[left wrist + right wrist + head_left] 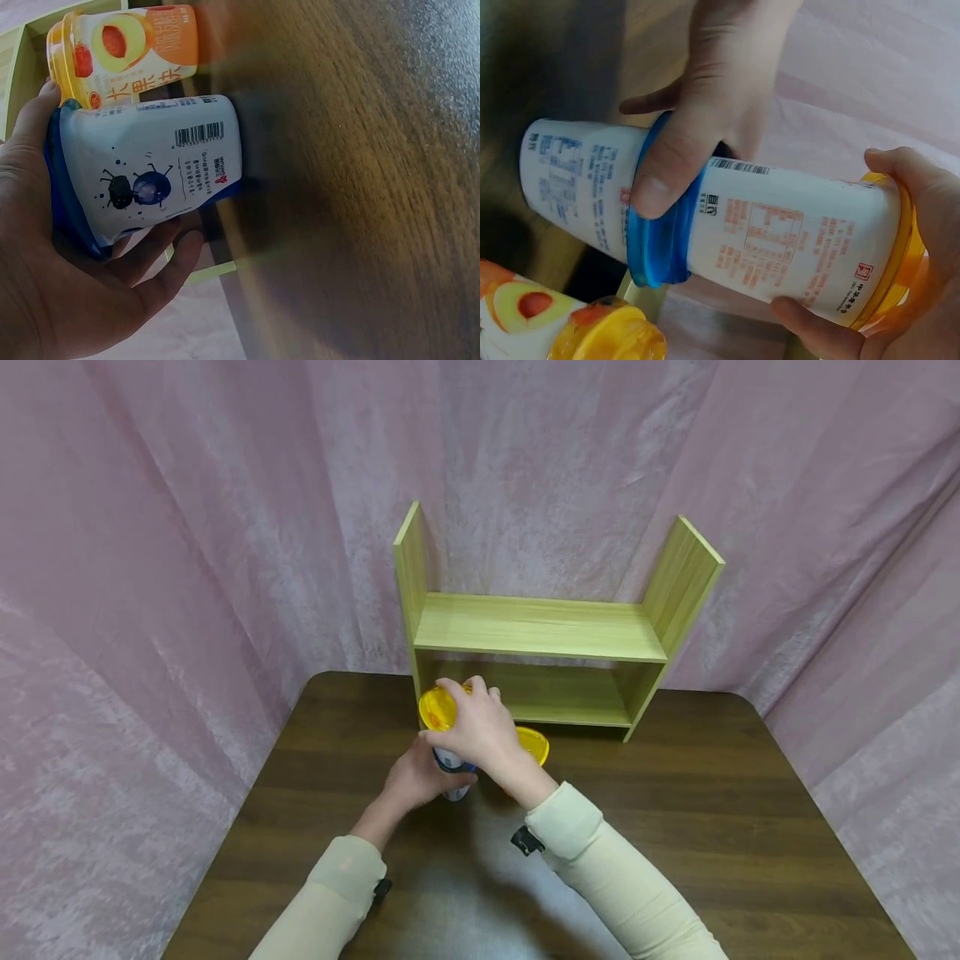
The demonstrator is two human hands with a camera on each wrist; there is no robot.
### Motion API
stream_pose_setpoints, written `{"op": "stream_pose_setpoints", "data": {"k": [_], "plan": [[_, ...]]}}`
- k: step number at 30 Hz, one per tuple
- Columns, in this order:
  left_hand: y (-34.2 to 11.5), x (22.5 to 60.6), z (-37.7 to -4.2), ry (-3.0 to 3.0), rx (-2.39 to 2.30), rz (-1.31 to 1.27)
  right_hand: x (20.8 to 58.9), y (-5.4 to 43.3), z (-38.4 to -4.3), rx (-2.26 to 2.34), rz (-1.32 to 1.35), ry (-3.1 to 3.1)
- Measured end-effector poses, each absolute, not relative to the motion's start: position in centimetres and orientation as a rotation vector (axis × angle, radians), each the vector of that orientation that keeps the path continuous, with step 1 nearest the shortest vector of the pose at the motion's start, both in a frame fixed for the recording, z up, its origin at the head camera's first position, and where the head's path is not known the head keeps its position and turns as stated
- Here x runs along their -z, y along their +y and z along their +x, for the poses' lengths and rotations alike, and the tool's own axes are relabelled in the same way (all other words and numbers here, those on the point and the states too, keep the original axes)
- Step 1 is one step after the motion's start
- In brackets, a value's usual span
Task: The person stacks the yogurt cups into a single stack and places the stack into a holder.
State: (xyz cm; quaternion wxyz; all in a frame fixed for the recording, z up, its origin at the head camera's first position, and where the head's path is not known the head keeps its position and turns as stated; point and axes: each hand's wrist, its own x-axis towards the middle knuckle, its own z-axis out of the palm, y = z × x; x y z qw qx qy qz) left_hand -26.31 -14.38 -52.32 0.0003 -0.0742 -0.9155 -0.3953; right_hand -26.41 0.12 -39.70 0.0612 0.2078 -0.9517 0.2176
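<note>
A white yogurt cup with a blue lid [150,161] stands upright on the table, held round its lid by my left hand [417,772]. In the right wrist view the left thumb [664,172] lies across the blue lid. Over it is a second white yogurt cup [795,240] with a yellow lid, its base right at the blue lid. My right hand [483,727] grips this upper cup near the yellow lid, fingers and thumb on opposite sides. Close beside the lower cup stands another yellow-lidded yogurt cup [135,52], printed with a peach; the right arm partly covers it in the head view.
Behind the cups a two-level light wood shelf [540,627] stands at the back of the dark wooden table [697,827]. Pink curtains [225,527] hang behind and at both sides. Dark wrist devices [527,841] sit by the sleeves.
</note>
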Motion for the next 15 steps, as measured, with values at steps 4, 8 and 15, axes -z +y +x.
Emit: {"op": "stream_pose_setpoints", "data": {"k": [4, 8, 15], "plan": [[-14.32, 52.1, -26.24, -2.898, 1.24, -0.217, 39.95, 0.21, -26.4, -0.664, 0.621, -2.882], [-14.28, 52.03, -26.2, -2.906, 1.223, -0.203, 40.05, 0.21, -26.42, -0.681, 0.63, -2.876], [-14.34, 52.3, -26.25, -2.896, 1.221, -0.217, 39.99, 0.14, -26.31, -0.69, 0.636, -2.878]]}}
